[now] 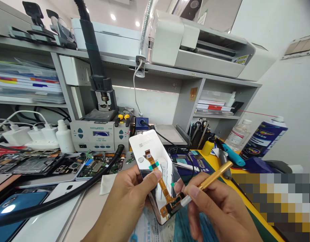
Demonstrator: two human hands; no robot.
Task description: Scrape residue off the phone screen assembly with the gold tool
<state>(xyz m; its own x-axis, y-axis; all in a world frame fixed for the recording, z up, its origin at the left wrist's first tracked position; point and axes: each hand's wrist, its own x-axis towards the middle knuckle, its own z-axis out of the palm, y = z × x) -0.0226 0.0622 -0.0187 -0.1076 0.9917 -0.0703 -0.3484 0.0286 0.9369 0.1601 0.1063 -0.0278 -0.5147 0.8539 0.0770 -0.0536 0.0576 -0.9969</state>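
Note:
My left hand (134, 191) grips a phone screen panel (158, 148) by its left edge, thumb pressed on its back. The panel is tilted, its back towards me, with white film on it and shiny bare areas. An orange flex cable (165, 191) runs down it, with green tape (154, 165) near the top. In my right hand (215, 201) is a slim gold pen-like tool (215, 175), pinched between thumb and fingers. Its pale lower end is at the dark connector part of the cable, at the panel's lower right; whether it touches cannot be told.
A hot-air station (101, 134) stands behind, its black hose (94, 183) crossing the left side. Circuit boards (97, 166) and a blue phone (18, 205) lie at left. At right are a spray can (264, 139), a clear bottle (239, 134) and a yellow bottle (207, 146).

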